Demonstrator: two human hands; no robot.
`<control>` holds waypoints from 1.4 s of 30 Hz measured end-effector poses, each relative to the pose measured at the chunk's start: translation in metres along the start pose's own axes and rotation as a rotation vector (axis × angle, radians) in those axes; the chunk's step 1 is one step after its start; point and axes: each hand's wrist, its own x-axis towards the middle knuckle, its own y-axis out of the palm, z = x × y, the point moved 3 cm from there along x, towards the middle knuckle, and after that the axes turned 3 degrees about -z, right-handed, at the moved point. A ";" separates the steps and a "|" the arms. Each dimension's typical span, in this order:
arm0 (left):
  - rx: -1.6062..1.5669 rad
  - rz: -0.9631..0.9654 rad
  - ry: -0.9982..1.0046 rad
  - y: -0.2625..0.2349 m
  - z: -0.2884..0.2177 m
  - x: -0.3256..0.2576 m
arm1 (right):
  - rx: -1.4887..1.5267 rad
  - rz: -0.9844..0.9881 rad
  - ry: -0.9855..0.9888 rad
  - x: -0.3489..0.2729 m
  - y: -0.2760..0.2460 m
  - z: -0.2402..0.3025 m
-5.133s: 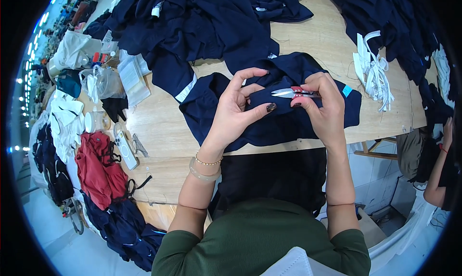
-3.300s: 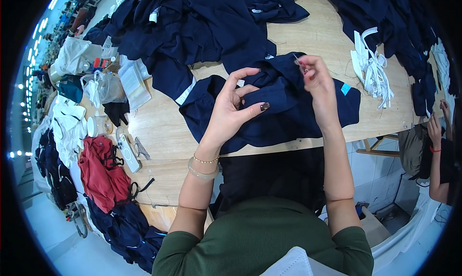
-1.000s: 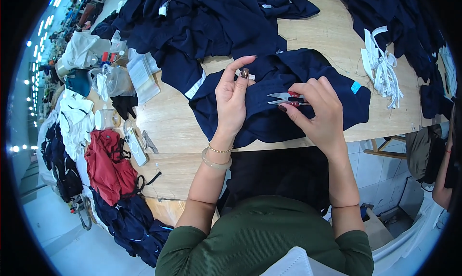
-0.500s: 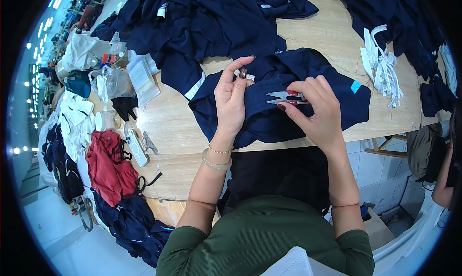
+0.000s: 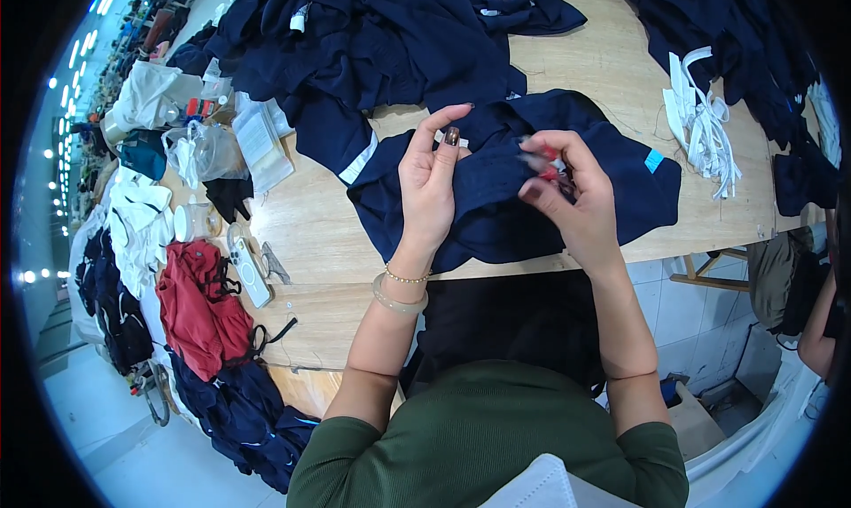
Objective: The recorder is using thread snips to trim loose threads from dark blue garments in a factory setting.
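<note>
A dark navy garment (image 5: 638, 198) lies bunched on the table in front of me, with a light blue tag on its right side. My left hand (image 5: 427, 189) grips the garment's upper layer by a small white label; its index finger points up and the other fingers are partly hidden by cloth. Just to the right, over the fabric, my right hand (image 5: 587, 211) holds red-handled thread snips (image 5: 551, 167). Motion smears the snips, so whether their blades touch the cloth cannot be made out.
More navy garments (image 5: 355, 51) pile up at the far side. White strips (image 5: 700, 122) lie in a heap at the right. Along the left are plastic bags (image 5: 208, 151), a phone (image 5: 253, 273) and a red cloth bag (image 5: 204, 304). Another person's arm (image 5: 817, 344) shows at the right edge.
My right hand has turned and drawn slightly back, and the snips' blades, sharp before, are now blurred. My left hand keeps its grip in nearly the same place.
</note>
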 end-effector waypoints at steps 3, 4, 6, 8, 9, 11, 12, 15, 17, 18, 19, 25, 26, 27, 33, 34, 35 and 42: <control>-0.044 -0.024 -0.025 0.001 0.000 0.000 | -0.399 0.151 -0.334 0.002 0.008 0.010; -0.045 -0.022 -0.024 0.002 0.000 0.001 | -0.476 0.130 -0.414 0.000 0.013 0.002; 0.029 -0.077 -0.039 0.002 0.004 0.003 | -0.561 0.083 -0.538 -0.003 0.017 -0.008; 0.048 -0.079 -0.049 0.001 0.005 0.002 | -0.530 0.057 -0.551 0.001 0.021 -0.010; 0.068 -0.081 -0.060 0.001 0.006 0.001 | -0.479 0.046 -0.466 0.005 0.020 -0.013; 0.026 -0.066 -0.069 0.002 0.011 -0.002 | -0.288 0.008 -0.243 0.008 0.018 -0.026; -0.015 -0.051 -0.079 0.002 0.012 -0.003 | -0.290 0.007 -0.244 0.010 0.016 -0.026; -0.054 -0.029 -0.068 0.004 0.007 -0.001 | 0.121 -0.070 0.071 0.015 -0.001 -0.031; -0.047 -0.025 -0.052 0.000 0.006 -0.001 | -0.002 0.020 -0.022 0.011 -0.002 -0.015; -0.056 -0.021 -0.065 0.000 0.005 -0.001 | -0.126 0.105 -0.115 0.010 -0.001 -0.008; -0.069 -0.010 -0.080 0.001 0.005 0.000 | -0.186 0.138 -0.206 0.009 0.001 -0.011; -0.049 -0.106 -0.125 0.013 0.003 0.000 | -0.437 0.130 -0.493 0.004 0.016 -0.011; -0.047 -0.106 -0.123 0.010 0.003 -0.002 | -0.468 0.096 -0.520 0.004 0.018 -0.011; -0.059 -0.075 -0.151 0.008 0.005 -0.003 | -0.466 0.096 -0.522 0.003 0.020 -0.011; -0.089 -0.029 -0.125 0.004 0.006 0.001 | 0.145 -0.028 0.042 0.007 0.009 -0.020; -0.120 -0.013 -0.136 0.003 0.006 0.001 | -0.057 0.004 0.021 0.008 -0.003 -0.017; -0.149 0.002 -0.147 0.003 0.006 0.000 | -0.072 0.030 0.038 0.006 -0.008 -0.013; -0.186 0.014 -0.146 0.002 0.009 0.001 | -0.590 0.124 -0.267 0.002 -0.022 0.001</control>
